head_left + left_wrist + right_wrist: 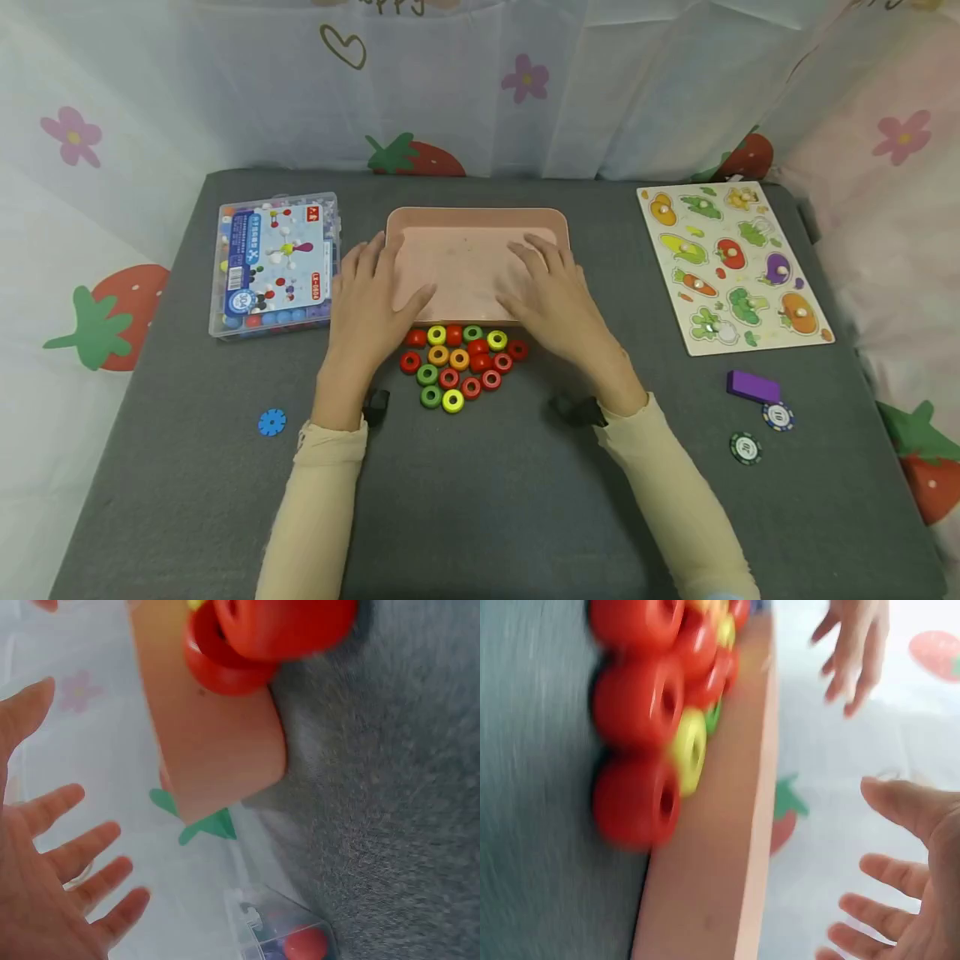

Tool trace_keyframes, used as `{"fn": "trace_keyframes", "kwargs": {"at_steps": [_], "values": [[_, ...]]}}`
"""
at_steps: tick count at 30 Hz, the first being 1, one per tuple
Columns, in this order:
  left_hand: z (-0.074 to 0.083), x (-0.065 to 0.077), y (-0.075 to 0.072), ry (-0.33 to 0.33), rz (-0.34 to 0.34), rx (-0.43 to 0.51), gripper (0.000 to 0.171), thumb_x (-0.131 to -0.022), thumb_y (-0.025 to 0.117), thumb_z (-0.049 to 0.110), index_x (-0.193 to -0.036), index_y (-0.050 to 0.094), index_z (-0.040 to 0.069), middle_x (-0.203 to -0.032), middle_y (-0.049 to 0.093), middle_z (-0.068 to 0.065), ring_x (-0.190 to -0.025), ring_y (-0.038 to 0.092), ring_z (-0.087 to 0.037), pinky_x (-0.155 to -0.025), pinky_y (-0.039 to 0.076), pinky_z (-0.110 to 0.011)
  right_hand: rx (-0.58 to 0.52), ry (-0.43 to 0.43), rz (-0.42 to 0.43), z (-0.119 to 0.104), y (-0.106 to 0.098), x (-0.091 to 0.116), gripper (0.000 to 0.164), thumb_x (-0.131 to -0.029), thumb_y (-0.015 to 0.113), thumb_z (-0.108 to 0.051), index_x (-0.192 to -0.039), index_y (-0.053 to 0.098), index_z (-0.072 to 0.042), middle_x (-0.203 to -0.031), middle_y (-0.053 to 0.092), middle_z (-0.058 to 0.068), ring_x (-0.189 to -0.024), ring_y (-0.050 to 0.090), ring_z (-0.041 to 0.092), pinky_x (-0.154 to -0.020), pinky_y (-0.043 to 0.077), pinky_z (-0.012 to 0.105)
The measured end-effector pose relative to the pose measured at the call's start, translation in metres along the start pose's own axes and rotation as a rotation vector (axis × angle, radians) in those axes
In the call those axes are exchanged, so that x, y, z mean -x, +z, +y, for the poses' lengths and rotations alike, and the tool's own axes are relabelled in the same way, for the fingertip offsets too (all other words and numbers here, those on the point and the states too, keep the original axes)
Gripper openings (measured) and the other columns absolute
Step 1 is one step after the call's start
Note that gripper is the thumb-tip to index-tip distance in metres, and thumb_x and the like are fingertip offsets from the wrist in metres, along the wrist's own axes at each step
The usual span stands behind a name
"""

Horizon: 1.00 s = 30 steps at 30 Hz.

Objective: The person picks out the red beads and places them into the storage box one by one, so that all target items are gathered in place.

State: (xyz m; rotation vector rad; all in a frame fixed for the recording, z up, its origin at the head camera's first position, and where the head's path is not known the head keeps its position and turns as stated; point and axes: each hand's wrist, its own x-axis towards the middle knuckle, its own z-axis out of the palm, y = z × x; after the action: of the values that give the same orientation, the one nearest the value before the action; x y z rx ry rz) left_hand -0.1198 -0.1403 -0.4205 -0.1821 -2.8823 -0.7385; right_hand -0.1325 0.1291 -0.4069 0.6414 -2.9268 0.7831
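Observation:
A shallow pink tray (pixel 468 267) lies on the grey table, with nothing visible inside it. Along its near side sits a cluster of round beads with holes (pixel 459 359) in red, orange, yellow and green; the right wrist view shows red beads (pixel 637 799) close to the tray wall (pixel 712 877). Over the tray's left end is my left hand (pixel 371 304), its fingers spread and holding nothing. My right hand (pixel 558 304) hovers above the right end, fingers apart and gripping nothing. Both palms appear raised over the tray in the wrist views.
A clear box of coloured balls (pixel 277 267) stands left of the tray. A vegetable puzzle board (pixel 735 267) lies at the right. Nearer are a purple block (pixel 753 387), a blue-white chip (pixel 777 416), a green chip (pixel 746 448) and a blue notched disc (pixel 272 422).

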Motion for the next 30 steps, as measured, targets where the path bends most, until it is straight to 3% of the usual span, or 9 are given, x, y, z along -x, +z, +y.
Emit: {"fn": "trace_keyframes", "kwargs": {"at_steps": [2, 5, 8, 10, 13, 17, 24, 30], "values": [[0.001, 0.006, -0.003, -0.007, 0.019, 0.07, 0.073, -0.094, 0.062, 0.054, -0.154, 0.038, 0.019, -0.152, 0.043, -0.015, -0.137, 0.037, -0.037, -0.109, 0.03, -0.058, -0.092, -0.057, -0.027, -0.008, 0.001, 0.005, 0.067, -0.093, 0.07, -0.038, -0.149, 0.041, -0.015, -0.154, 0.036, 0.01, -0.14, 0.035, 0.03, -0.11, 0.031, 0.056], [0.0, 0.015, -0.007, -0.06, 0.04, 0.176, 0.064, -0.095, 0.063, 0.05, -0.147, 0.047, 0.016, -0.126, 0.056, -0.014, -0.105, 0.052, -0.03, -0.088, 0.043, -0.05, -0.267, -0.112, -0.089, -0.018, 0.004, 0.015, 0.066, -0.091, 0.075, -0.032, -0.147, 0.044, -0.016, -0.145, 0.046, 0.006, -0.131, 0.046, 0.026, -0.105, 0.041, 0.048], [-0.004, 0.025, -0.009, -0.146, 0.033, 0.263, 0.058, -0.096, 0.063, 0.048, -0.143, 0.051, 0.017, -0.101, 0.058, -0.01, -0.076, 0.049, -0.024, -0.066, 0.039, -0.041, -0.419, -0.143, -0.172, -0.023, 0.008, 0.023, 0.062, -0.088, 0.078, -0.024, -0.142, 0.05, -0.015, -0.136, 0.056, 0.005, -0.116, 0.058, 0.025, -0.093, 0.05, 0.045], [-0.007, 0.03, -0.008, -0.2, 0.008, 0.301, 0.056, -0.096, 0.062, 0.047, -0.142, 0.051, 0.018, -0.093, 0.058, -0.007, -0.069, 0.048, -0.021, -0.062, 0.037, -0.037, -0.46, -0.158, -0.231, -0.025, 0.012, 0.027, 0.055, -0.087, 0.079, -0.018, -0.136, 0.056, -0.011, -0.128, 0.062, 0.006, -0.101, 0.063, 0.023, -0.084, 0.053, 0.041], [-0.013, 0.036, -0.004, -0.272, -0.042, 0.356, 0.053, -0.097, 0.062, 0.046, -0.142, 0.051, 0.02, -0.093, 0.063, -0.006, -0.072, 0.057, -0.022, -0.065, 0.043, -0.037, -0.431, -0.154, -0.295, -0.025, 0.019, 0.031, 0.042, -0.086, 0.08, -0.015, -0.125, 0.065, -0.008, -0.115, 0.068, 0.007, -0.083, 0.063, 0.016, -0.071, 0.053, 0.034], [-0.02, 0.041, 0.004, -0.329, -0.086, 0.425, 0.05, -0.098, 0.063, 0.042, -0.142, 0.051, 0.021, -0.104, 0.068, -0.01, -0.086, 0.067, -0.026, -0.076, 0.05, -0.043, -0.332, -0.129, -0.319, -0.023, 0.027, 0.035, 0.031, -0.086, 0.08, -0.015, -0.116, 0.072, -0.011, -0.107, 0.069, 0.001, -0.076, 0.059, 0.01, -0.068, 0.049, 0.026], [-0.027, 0.042, 0.011, -0.339, -0.087, 0.487, 0.045, -0.099, 0.063, 0.036, -0.141, 0.053, 0.023, -0.107, 0.069, -0.013, -0.088, 0.07, -0.029, -0.08, 0.05, -0.048, -0.255, -0.141, -0.272, -0.019, 0.039, 0.042, 0.018, -0.087, 0.079, -0.015, -0.104, 0.076, -0.013, -0.098, 0.068, -0.004, -0.078, 0.06, 0.012, -0.069, 0.048, 0.026], [-0.026, 0.041, 0.01, -0.357, -0.092, 0.489, 0.042, -0.1, 0.062, 0.031, -0.14, 0.053, 0.024, -0.106, 0.069, -0.014, -0.088, 0.07, -0.031, -0.081, 0.049, -0.048, -0.194, -0.133, -0.272, -0.021, 0.042, 0.043, 0.021, -0.087, 0.079, -0.018, -0.108, 0.076, -0.015, -0.087, 0.066, -0.007, -0.07, 0.056, 0.009, -0.063, 0.045, 0.026]]}}
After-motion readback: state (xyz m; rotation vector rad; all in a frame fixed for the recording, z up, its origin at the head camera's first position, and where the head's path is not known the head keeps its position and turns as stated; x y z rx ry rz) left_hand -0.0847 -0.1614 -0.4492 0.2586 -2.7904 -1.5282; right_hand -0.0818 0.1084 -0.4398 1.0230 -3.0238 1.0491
